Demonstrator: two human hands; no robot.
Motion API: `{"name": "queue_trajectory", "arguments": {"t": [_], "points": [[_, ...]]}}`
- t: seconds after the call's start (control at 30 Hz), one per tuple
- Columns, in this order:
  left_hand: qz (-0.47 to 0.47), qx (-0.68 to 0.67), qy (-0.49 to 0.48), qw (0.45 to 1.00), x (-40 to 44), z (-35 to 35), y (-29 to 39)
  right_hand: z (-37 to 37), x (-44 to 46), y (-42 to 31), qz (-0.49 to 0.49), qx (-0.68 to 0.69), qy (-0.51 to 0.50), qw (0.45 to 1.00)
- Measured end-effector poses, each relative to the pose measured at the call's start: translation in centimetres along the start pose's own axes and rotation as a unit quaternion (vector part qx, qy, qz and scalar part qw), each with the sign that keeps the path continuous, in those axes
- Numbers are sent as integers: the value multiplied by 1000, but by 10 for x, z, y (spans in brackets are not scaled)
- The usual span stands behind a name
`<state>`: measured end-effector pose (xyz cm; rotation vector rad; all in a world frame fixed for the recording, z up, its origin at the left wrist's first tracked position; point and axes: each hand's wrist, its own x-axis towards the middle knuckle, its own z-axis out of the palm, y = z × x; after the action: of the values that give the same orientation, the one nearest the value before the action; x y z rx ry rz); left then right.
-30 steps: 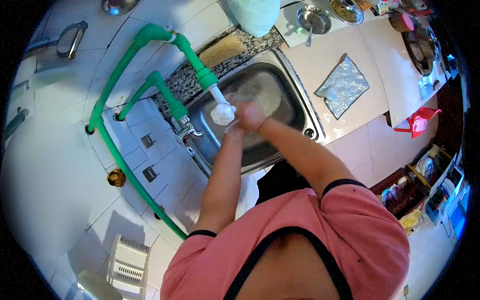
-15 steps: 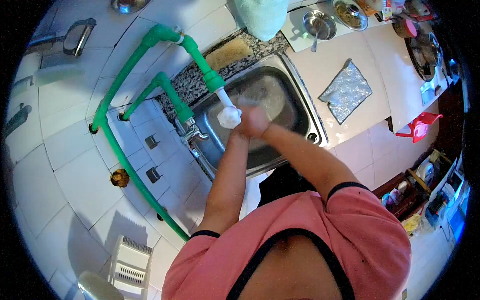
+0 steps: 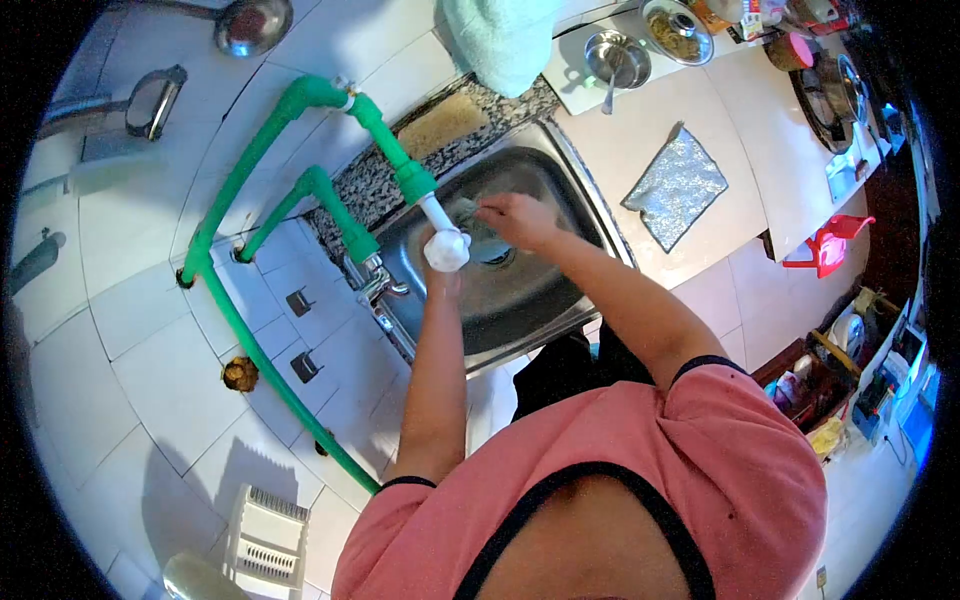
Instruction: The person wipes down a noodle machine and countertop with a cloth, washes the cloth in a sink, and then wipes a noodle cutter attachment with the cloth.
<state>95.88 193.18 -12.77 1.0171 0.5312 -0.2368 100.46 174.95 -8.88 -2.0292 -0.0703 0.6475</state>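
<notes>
My right hand (image 3: 520, 219) is over the steel sink (image 3: 545, 310), its fingers pinched together. A small pale, blurred thing (image 3: 464, 210) shows at its fingertips, too indistinct to name. My left hand (image 3: 441, 283) is beneath the white tap head (image 3: 446, 250), which hides most of it, and its fingers cannot be made out. That tap head hangs from a green pipe (image 3: 412, 182) above the basin. A drain (image 3: 497, 257) shows in the sink floor below my right hand.
A metal tap (image 3: 378, 283) is at the sink's left. A yellowish sponge (image 3: 441, 124) lies on the granite ledge. On the right counter are a silvery cloth (image 3: 677, 187), a steel bowl (image 3: 617, 60) with a spoon and a lidded dish (image 3: 678, 32).
My hands were close together beside the tap head. Now they are apart: the right has moved up, and the left is under the tap head. The view has shifted slightly.
</notes>
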Motion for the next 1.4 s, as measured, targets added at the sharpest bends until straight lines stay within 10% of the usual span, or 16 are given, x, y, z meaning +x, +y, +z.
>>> {"name": "queue_trajectory", "arguments": {"t": [0.23, 0.4, 0.5, 0.67, 0.7, 0.73, 0.77, 0.93, 1.03, 1.13, 1.27, 1.4], "points": [[-254, -206, -20, 945, -7, 10, -28, 54, -50, -45, -166, -275, 59, 945], [-257, -165, 26, 952, 0, 40, -39, 23, 13, -10, 29, -166, 12, 986], [-209, -59, 84, 972, -6, 53, -25, 21, 8, -13, 61, -35, 191, 979], [-39, -314, -481, 818, 81, -70, -115, 46, -37, -37, -125, -158, 28, 979], [-52, -319, -468, 823, 83, -64, -119, 50, -34, -29, -203, -263, 1, 943], [-132, -200, -189, 952, 47, -31, -91, 47, -24, -20, -203, -259, 2, 944], [-246, -83, 99, 961, 9, 4, -60, 35, -4, -7, -122, -196, 64, 971], [-250, -251, 35, 934, 9, 12, -28, 13, 12, -11, -130, -182, 257, 940], [-149, -242, -251, 925, 23, -31, -51, 44, -11, -21, 22, -85, -7, 996], [-211, -250, -182, 927, 20, -26, -49, 58, -16, -15, -130, -28, 26, 991], [-299, -260, -74, 915, 4, -15, -38, -27, -26, -51, 7, -30, 32, 999], [-303, -360, 52, 881, -9, 4, -34, -73, -57, -107, -167, -98, -13, 981]]}}
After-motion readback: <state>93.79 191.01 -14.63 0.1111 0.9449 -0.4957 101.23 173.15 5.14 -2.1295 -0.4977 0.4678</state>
